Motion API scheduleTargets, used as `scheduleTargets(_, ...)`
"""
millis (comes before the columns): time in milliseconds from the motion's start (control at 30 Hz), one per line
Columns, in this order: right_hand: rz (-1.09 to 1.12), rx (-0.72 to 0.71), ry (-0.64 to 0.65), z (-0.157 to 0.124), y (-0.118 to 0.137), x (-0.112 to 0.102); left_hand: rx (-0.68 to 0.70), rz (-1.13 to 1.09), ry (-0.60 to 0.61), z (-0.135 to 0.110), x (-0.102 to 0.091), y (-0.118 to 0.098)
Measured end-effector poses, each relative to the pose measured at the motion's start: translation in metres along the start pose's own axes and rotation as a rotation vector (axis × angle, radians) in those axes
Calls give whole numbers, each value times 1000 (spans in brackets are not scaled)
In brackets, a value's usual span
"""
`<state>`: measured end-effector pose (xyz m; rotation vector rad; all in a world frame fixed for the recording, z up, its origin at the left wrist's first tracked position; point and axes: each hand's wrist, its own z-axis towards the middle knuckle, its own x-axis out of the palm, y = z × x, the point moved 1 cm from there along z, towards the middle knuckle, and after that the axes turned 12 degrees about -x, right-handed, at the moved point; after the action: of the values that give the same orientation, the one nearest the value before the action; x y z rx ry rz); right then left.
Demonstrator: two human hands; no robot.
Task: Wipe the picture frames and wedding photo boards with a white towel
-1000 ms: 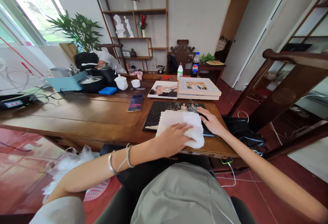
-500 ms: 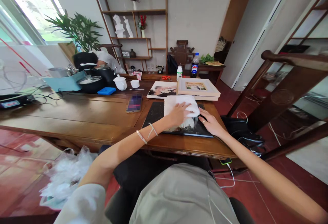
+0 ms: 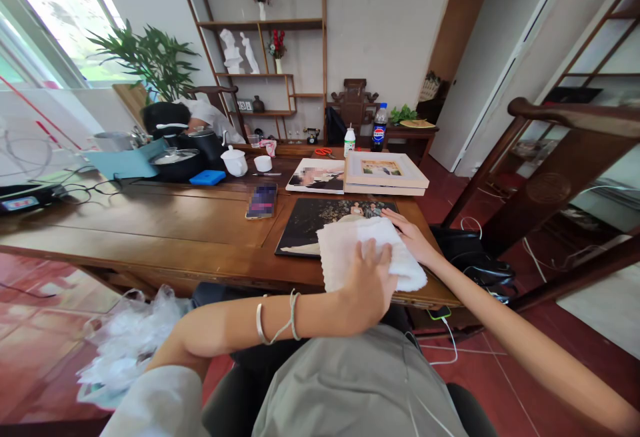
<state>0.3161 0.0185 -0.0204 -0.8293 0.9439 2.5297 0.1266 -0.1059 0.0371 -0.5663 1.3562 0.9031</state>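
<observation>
My left hand presses a white cloth with bent fingers, over the near right part of a dark photo panel. The cloth hangs past the panel's near edge and hides that part of it. On the visible surface are two small figures and a pale shape like a dress train. At the panel's right side, partly behind the cloth, lies my right hand, its fingers stretched out flat. The panel rests on the wooden table.
Behind the panel lie a photo print and a framed picture. A cola bottle, a white bottle and orange-handled scissors stand or lie farther back. Left are a phone and a white teapot. Someone leans down behind the pots.
My left hand has pulled the cloth toward me and to the right, uncovering the panel's far part. The cloth has spread wider. My right hand stays by the panel's right side.
</observation>
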Motion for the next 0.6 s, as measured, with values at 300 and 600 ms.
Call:
scheduleTargets(300,-81,-5,13,0,5,2,-82,-91,59,73,6,81)
scheduleTargets(600,-154,25,11,0,9,2,235,-411,84,158,-7,87)
